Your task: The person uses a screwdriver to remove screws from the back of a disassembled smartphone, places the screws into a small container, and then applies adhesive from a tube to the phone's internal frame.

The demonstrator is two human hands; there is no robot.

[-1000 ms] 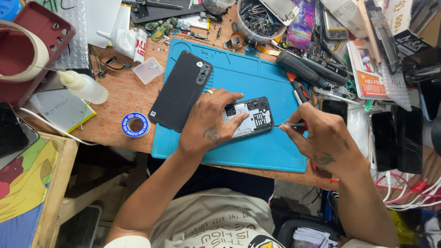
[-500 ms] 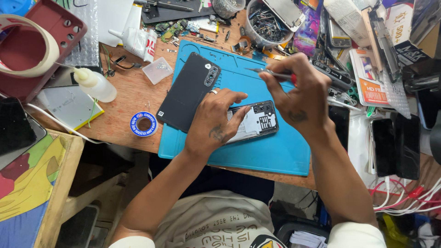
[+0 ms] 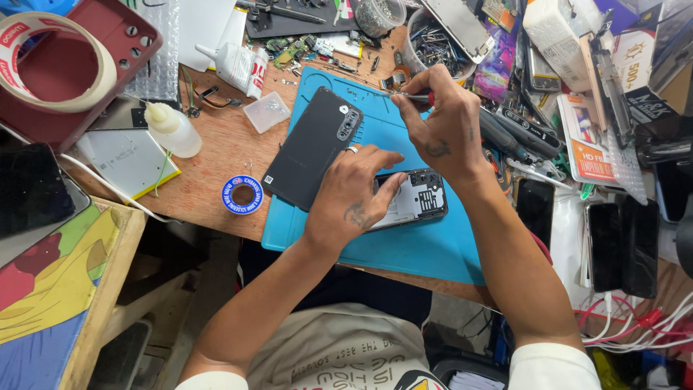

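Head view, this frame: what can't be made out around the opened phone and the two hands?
- Opened phone: its left half is hidden under the left hand.
- Tool in the right hand: only a thin metal shaft and a bit of red show; the fingers cover the rest.
- Tip of that tool: too small to tell what it touches on the blue mat.
- Black back cover: its near edge is hidden by the left hand.

I see my left hand [image 3: 351, 193] pressing flat on an opened smartphone [image 3: 413, 198] that lies on the blue work mat [image 3: 404, 245]. My right hand [image 3: 440, 123] pinches a red-handled screwdriver [image 3: 415, 95] above the mat's far edge. A black back cover [image 3: 312, 146] lies just beside the phone, on the cluttered wooden counter [image 3: 209, 180].
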